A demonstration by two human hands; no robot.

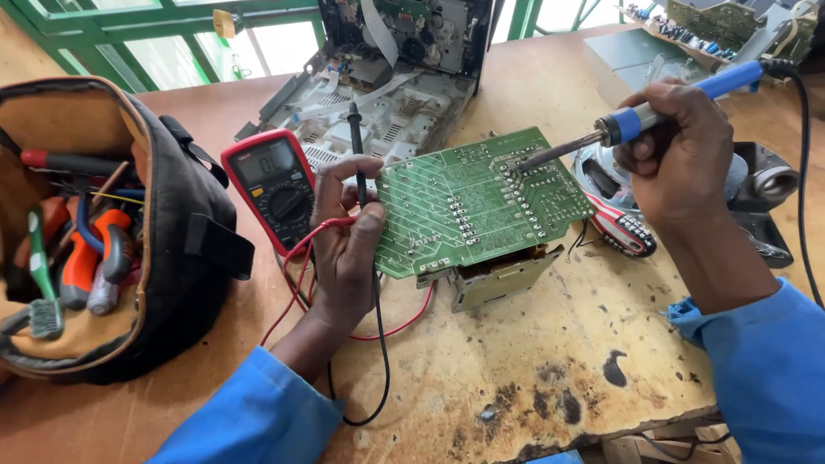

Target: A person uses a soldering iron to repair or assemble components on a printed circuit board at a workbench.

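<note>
So, only one view was had here, the head camera looking down on a scorched, stained wooden table (533, 378). A green circuit board (477, 202) was propped at a tilt near the middle of it, solder side up, sitting on a metal bracket (498, 279).

The left hand (344, 232) was wrapped over the board's left edge, fingers closed together, with a black meter probe (356, 146) pinched upright between them and a red lead (301, 258) trailing out under the palm. A black lead (382, 361) was looped down toward the table's near edge.

The right hand (679, 159) was clamped tight around the blue handle of a soldering iron (636, 120), and the iron's tip was laid against the upper right part of the board. Whether the tip was actually touching a joint couldn't be told.

Just left of the left hand a red multimeter (273, 185) was lying face up. Further left an open tool bag (112, 232) was stuffed with pliers, screwdrivers and a small brush. Behind the board a stripped-down grey chassis (378, 103) was spread out, and a speaker (601, 172) was partly hidden behind the right hand. Blue sleeves were seen on both arms.
</note>
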